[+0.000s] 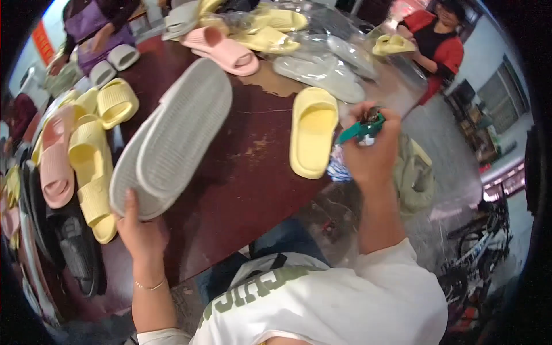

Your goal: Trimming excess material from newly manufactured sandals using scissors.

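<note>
My left hand [138,230] grips the heels of a pair of grey slippers [172,138], held sole-up and pressed together above the dark brown table [241,190]. My right hand [371,149] is raised at the table's right edge, closed on a green tagging tool [361,131] with a metal tip. A single yellow slipper [313,132] lies on the table just left of my right hand.
Yellow, pink and black slippers [75,167] are stacked at the left. Pink, yellow and bagged grey slippers [270,40] crowd the far end. One person [92,29] stands far left, another in red [440,46] far right. Bicycles [477,241] stand lower right.
</note>
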